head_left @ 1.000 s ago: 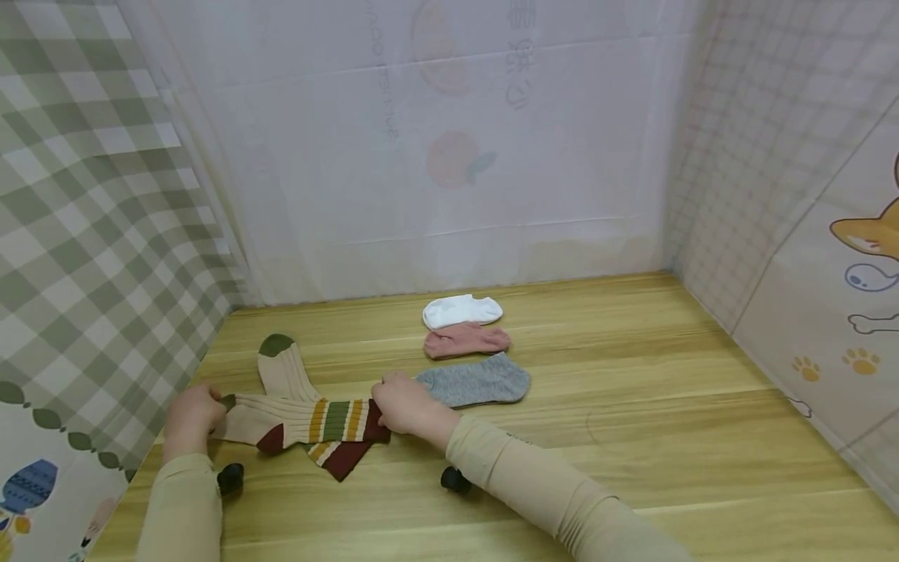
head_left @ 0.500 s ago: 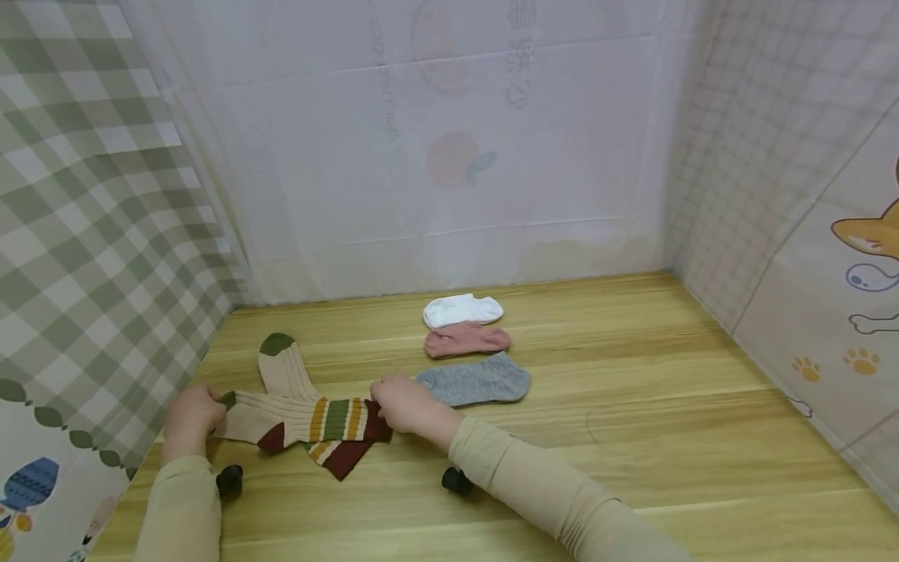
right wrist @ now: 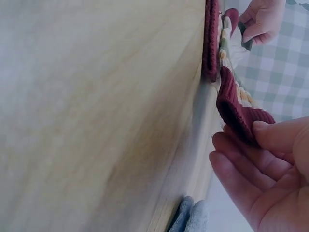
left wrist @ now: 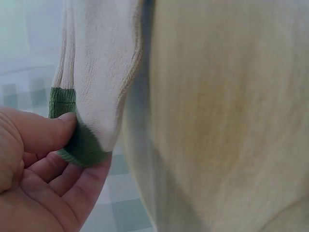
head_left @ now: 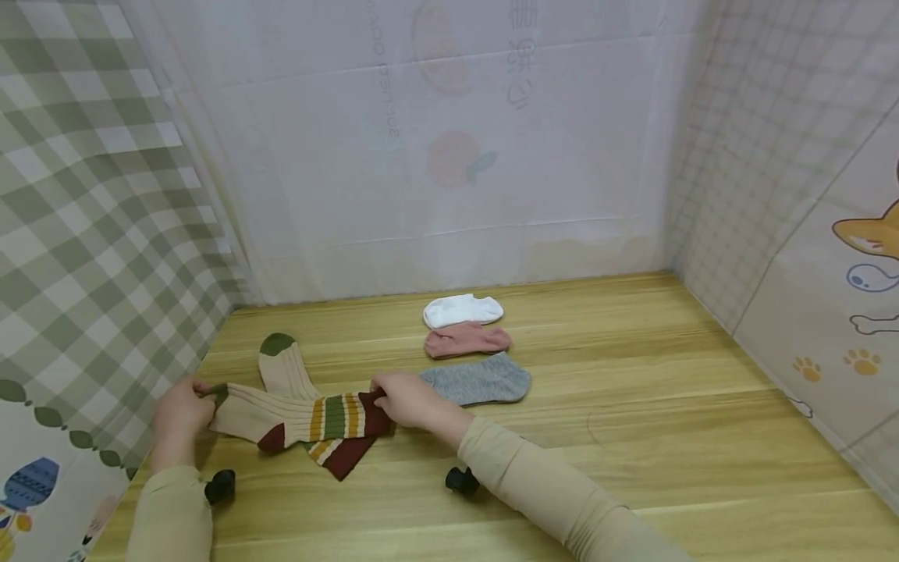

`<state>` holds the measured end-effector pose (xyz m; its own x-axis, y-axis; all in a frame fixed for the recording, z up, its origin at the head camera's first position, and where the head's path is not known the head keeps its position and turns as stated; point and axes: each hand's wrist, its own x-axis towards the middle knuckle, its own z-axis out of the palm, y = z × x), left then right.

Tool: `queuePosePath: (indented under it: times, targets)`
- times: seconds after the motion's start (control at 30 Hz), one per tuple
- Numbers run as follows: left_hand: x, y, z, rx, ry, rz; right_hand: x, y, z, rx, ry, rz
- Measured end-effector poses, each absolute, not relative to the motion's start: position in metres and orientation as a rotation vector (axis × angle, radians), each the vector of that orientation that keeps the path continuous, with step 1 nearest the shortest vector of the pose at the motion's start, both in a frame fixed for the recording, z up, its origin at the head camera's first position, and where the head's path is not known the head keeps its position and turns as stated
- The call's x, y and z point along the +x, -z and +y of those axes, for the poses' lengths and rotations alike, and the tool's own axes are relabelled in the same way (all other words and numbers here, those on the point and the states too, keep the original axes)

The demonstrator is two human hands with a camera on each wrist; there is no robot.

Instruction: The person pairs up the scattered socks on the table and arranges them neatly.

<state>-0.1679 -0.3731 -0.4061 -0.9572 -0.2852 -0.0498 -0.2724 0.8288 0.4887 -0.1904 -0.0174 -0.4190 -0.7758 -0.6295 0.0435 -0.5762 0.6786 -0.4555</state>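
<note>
A long cream ribbed sock (head_left: 260, 412) with a maroon heel, green toe and yellow-green stripes stretches between both hands. My left hand (head_left: 180, 414) pinches its green toe (left wrist: 87, 142) between thumb and fingers. At the other end, my right hand (head_left: 410, 400) pinches the maroon cuff (right wrist: 241, 113), whose opening shows in the right wrist view. Beneath it a matching sock (head_left: 286, 371) lies slantwise on the table, green toe toward the back. Its maroon cuff (head_left: 344, 459) sticks out in front, and the held sock hides its middle.
On the wooden table (head_left: 632, 406), a grey ankle sock (head_left: 481, 380) lies just beyond the right hand. Behind it are a pink sock (head_left: 467, 340) and a white sock (head_left: 463, 311) in a row. Cloth-covered walls (head_left: 449, 242) enclose the back and both sides.
Both ends of the striped sock have risen slightly. The left hand has shifted a little left and up, the right hand slightly right. The other socks stay put.
</note>
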Motion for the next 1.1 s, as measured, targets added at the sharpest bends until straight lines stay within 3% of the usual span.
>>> queuePosePath:
  times: [1.1]
  targets:
    - [-0.161,0.363,-0.293,0.16,1.026,-2.591,-0.195,0.394,0.063,-0.997,1.484,2.843]
